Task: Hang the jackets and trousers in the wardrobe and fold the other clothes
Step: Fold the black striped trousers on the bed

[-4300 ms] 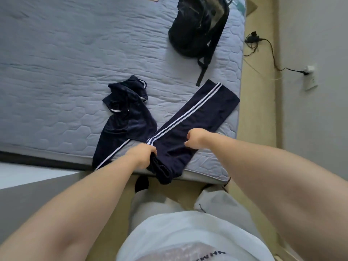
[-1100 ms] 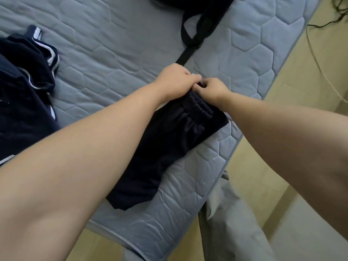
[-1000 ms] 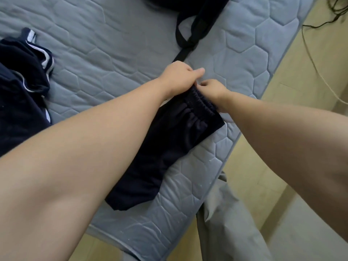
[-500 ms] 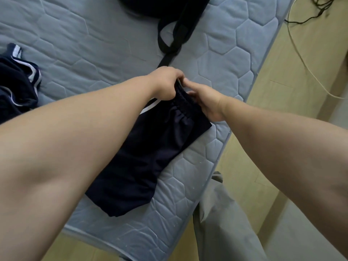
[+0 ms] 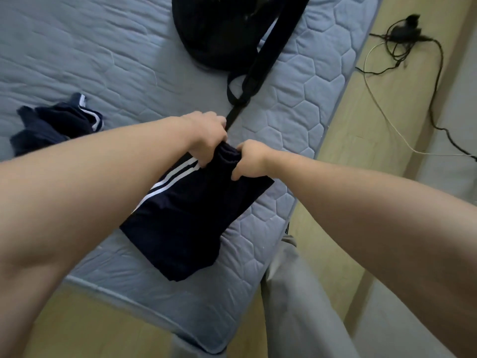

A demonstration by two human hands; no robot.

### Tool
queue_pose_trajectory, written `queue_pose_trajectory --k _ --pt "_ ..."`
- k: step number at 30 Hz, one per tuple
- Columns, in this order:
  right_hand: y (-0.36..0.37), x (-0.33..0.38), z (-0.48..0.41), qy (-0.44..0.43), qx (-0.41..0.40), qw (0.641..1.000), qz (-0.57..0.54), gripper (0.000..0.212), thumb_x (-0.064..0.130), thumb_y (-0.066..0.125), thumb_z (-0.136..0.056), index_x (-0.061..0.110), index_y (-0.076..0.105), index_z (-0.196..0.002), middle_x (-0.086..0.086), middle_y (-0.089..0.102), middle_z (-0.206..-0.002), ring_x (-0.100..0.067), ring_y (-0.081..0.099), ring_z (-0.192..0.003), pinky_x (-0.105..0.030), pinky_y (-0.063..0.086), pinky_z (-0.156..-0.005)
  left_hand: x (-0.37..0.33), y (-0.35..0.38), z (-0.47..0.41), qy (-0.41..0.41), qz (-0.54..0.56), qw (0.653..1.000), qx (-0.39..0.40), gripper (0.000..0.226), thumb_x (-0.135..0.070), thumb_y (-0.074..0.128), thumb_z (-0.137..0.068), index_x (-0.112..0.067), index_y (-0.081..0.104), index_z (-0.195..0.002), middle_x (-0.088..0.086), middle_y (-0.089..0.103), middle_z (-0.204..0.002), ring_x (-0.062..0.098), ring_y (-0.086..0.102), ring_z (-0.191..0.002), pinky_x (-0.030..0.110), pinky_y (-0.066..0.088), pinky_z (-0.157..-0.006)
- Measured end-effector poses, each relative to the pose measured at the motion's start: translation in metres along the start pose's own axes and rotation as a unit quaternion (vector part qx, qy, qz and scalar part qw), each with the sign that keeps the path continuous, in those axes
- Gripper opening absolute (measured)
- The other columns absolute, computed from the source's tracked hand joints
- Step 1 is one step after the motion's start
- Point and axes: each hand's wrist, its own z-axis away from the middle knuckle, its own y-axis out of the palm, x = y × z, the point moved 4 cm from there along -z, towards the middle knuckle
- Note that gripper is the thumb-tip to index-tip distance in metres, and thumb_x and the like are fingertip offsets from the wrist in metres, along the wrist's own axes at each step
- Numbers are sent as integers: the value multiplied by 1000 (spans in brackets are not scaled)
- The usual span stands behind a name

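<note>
Left hand (image 5: 208,136) and right hand (image 5: 249,160) are both closed on the far end of the folded trousers (image 5: 192,215), apparently the bunched waistband, side by side and nearly touching. From that grip the trousers run back toward the person along the mattress (image 5: 296,104), long axis diagonal, near end close to the mattress edge (white stripes on the left-arm side). Neither hand is nearer. A second dark garment (image 5: 55,122) lies well apart, left. Judgement: any lift starts from this far end.

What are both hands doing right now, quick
Left hand: closed, gripping the folded navy trousers at the waistband end.
Right hand: closed on the same waistband end.
</note>
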Motion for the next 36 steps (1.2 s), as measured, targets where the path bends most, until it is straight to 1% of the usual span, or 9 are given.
queue_pose_trajectory --k 3,6,8,12,16,19,27,31,36 --pt "-10 62 63 -36 13 997 70 49 32 86 -73 13 66 -114 -4 67 -107 -26 64 -97 -37 57 -84 10 -3 92 -19 60 998 -9 53 -34 85 -59 -26 51 -100 0 53 -111 27 57 -102 39 51 -83" --pt "-21 127 130 -45 -10 986 162 37 38 85 -74 11 61 -82 -2 60 -80 -20 58 -69 -27 46 -53 23 -11 186 -65 101 991 -57 53 -33 83 -63 -25 40 -92 -2 54 -89 30 60 -92 34 41 -69" --pt "-26 176 178 -72 -49 971 221 41 41 84 -74 10 57 -78 -1 53 -71 -16 51 -60 -26 38 -47 33 -20 255 -94 142 981 -90 58 -36 86 -61 -27 40 -94 -5 53 -84 28 57 -84 34 40 -67" --pt "-47 260 275 -119 -140 931 316 33 37 78 -75 16 61 -93 -1 55 -74 -26 63 -73 -31 47 -59 46 -47 379 -124 185 949 -223 55 -46 88 -59 -34 47 -93 -9 59 -83 24 59 -82 32 38 -63" --pt "-54 304 342 -91 -116 899 413 37 35 81 -75 16 65 -102 -4 65 -91 -28 65 -84 -37 57 -77 26 -60 441 -90 179 947 -252 39 -49 86 -68 -35 56 -88 -13 62 -77 18 61 -76 28 42 -59" --pt "-61 330 381 -91 -180 891 408 42 33 78 -78 13 65 -113 -4 63 -92 -27 63 -85 -35 52 -72 28 -75 480 -110 199 920 -318 38 -44 85 -72 -27 62 -96 -5 64 -90 25 63 -91 40 53 -76" --pt "-39 346 420 -36 -117 894 431 48 44 85 -72 20 69 -111 2 69 -96 -23 68 -89 -38 57 -85 13 -69 518 -63 226 941 -245 47 -46 90 -66 -33 64 -103 -15 67 -87 7 63 -78 25 48 -67" --pt "-23 338 419 33 45 936 347 49 29 89 -76 18 69 -119 -5 73 -116 -30 70 -105 -44 57 -95 6 -47 522 -7 350 930 -115 44 -41 92 -67 -36 67 -103 -20 74 -84 -3 70 -70 12 49 -53" --pt "4 332 392 102 204 943 243 48 7 83 -81 11 67 -126 -13 69 -126 -38 63 -120 -53 48 -106 8 -5 506 43 471 879 58 43 -19 85 -80 -22 65 -118 -6 77 -105 10 74 -96 23 58 -73"
